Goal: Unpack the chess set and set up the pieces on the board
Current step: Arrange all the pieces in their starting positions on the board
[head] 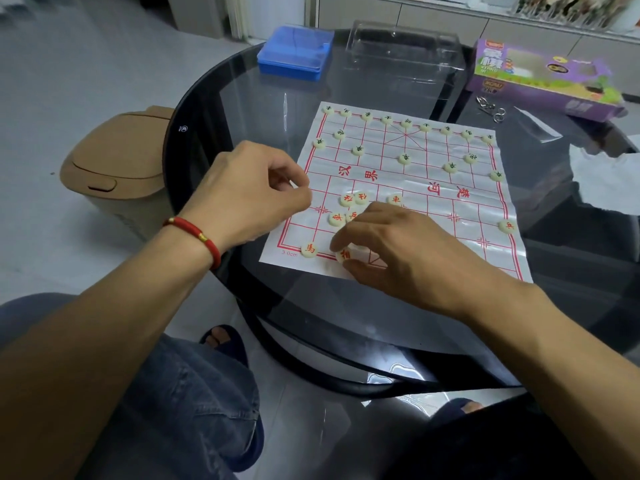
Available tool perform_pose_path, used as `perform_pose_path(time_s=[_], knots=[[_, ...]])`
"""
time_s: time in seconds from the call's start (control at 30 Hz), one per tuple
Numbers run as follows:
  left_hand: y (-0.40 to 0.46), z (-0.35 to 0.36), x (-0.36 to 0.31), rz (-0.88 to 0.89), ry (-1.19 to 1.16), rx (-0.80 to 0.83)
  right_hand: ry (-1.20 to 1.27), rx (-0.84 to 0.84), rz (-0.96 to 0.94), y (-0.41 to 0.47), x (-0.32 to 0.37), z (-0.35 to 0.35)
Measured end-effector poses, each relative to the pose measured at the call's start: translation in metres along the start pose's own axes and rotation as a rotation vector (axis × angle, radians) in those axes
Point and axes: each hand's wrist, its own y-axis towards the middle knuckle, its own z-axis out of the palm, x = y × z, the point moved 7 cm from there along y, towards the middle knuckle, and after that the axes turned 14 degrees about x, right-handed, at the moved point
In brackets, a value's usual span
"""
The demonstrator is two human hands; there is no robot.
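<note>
A white paper chess board point(440, 199) with red lines lies on the dark glass table point(242, 98). Several green-marked round pieces point(404, 158) stand in rows along its far side. Red-marked pieces point(346, 199) sit in a loose cluster near the left middle, one point(309, 250) at the near left corner and one point(507, 226) at the right edge. My right hand point(398, 251) pinches a red-marked piece point(344, 254) at the board's near edge. My left hand point(249, 192) hovers at the board's left edge, fingers curled, pinching a small pale piece at its fingertips.
A blue plastic box point(294, 53) and a clear plastic lid point(405, 50) stand at the table's far side. A purple carton point(540, 77), metal rings point(491, 109) and white tissue point(609, 181) lie to the right. A tan bin point(114, 168) stands on the floor left.
</note>
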Motion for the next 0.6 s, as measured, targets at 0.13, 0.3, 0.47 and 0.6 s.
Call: perform_pose_path(time_s=[0.13,0.3,0.47,0.6], knots=[[-0.001,-0.003,0.0,0.025,0.047,-0.066,-0.026,-0.012,-0.022,0.004,-0.001,0.003],[-0.002,-0.002,-0.002,0.052,0.087,-0.075,-0.042,-0.001,-0.001,0.009,-0.004,0.007],[-0.002,-0.002,-0.003,0.065,0.111,-0.084,-0.056,-0.025,0.022,0.003,-0.008,-0.005],[-0.001,0.002,-0.001,0.066,0.125,-0.058,-0.062,-0.134,0.156,-0.009,-0.035,-0.023]])
